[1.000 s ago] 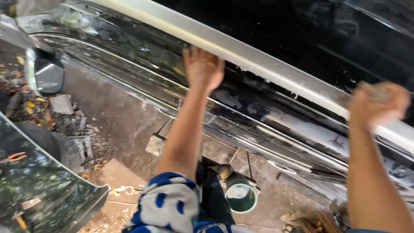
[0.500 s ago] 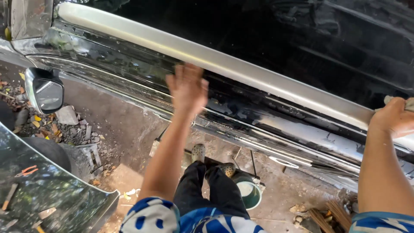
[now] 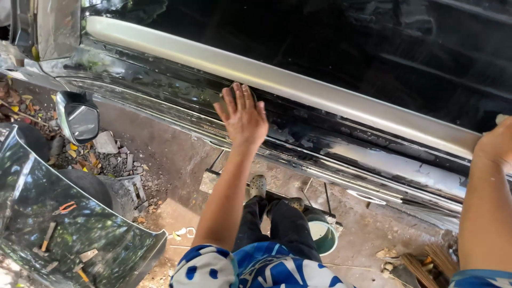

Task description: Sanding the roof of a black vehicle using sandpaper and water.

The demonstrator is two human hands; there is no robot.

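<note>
1. Outdoor car body/repair yard, informal, bare dirt + concrete ground.
2. Glossy black vehicle w/ silver roof rail fills the top.
3. Loose side mirror sits among rubble.
4. Pliers + hand tools lie on a detached body panel.
5. Green bucket below.

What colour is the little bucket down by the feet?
The bucket is green with a pale inside, seen in the head view.

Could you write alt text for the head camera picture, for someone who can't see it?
The left hand presses flat on a black car's roof edge below a silver roof rail; the right hand rests on the rail. A green bucket stands below.
</note>
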